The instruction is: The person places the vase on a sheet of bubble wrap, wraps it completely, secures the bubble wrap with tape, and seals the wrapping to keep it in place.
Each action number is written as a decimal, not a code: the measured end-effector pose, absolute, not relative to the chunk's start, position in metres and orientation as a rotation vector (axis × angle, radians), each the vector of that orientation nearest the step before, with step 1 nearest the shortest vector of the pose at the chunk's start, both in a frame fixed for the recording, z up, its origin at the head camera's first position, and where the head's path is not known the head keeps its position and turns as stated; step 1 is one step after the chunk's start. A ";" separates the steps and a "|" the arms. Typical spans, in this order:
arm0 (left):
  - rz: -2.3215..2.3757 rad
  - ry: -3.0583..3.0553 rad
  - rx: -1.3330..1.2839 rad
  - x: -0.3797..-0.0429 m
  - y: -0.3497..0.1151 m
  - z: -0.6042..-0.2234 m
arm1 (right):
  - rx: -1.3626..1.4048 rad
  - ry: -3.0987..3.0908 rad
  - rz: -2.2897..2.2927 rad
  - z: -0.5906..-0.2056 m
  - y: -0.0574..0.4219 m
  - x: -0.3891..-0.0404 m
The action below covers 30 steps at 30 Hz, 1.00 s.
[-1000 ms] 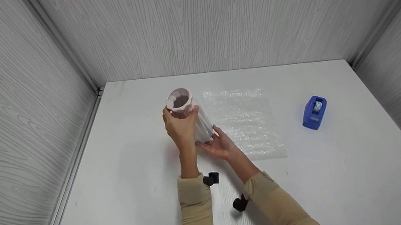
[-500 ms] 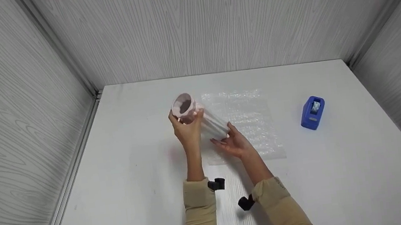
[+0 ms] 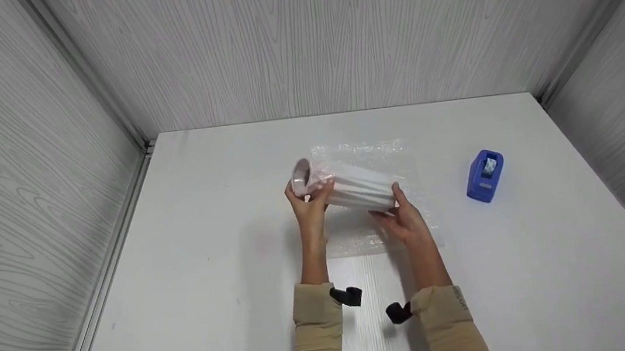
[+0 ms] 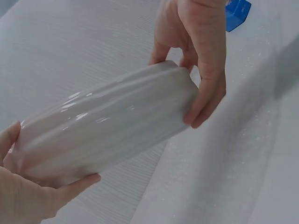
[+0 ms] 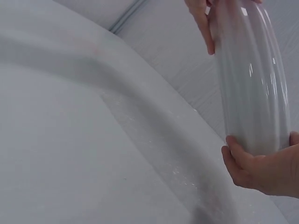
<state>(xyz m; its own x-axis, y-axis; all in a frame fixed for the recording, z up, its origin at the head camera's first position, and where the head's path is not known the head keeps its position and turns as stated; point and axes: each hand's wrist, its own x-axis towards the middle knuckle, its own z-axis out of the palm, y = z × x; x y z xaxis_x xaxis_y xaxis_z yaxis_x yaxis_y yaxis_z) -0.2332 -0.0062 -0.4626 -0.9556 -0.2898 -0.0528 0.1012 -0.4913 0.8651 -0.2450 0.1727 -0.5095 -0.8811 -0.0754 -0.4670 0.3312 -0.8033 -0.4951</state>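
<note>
A ribbed, glossy vase, white with a pinkish neck, is held nearly lengthwise above a sheet of bubble wrap. Its open mouth points left in the head view. My left hand grips the neck, thumb and fingers on either side. At the base end, my right hand holds the vase with thumb on one side and fingers on the other. In the left wrist view the vase spans between both hands, and the right fingers curl over the base edge.
A blue tape dispenser with a roll in it stands on the white table, right of the bubble wrap. Grey wood-grain panels close off the back and both sides.
The vase has swung from steeply tilted to nearly level and moved right, over the bubble wrap. Both hands have travelled with it, the right one farther. The tape dispenser stays put.
</note>
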 end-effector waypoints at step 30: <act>-2.554 -2.027 0.456 -0.242 -0.014 -0.518 | 0.676 1.771 -2.380 -0.508 0.236 -0.233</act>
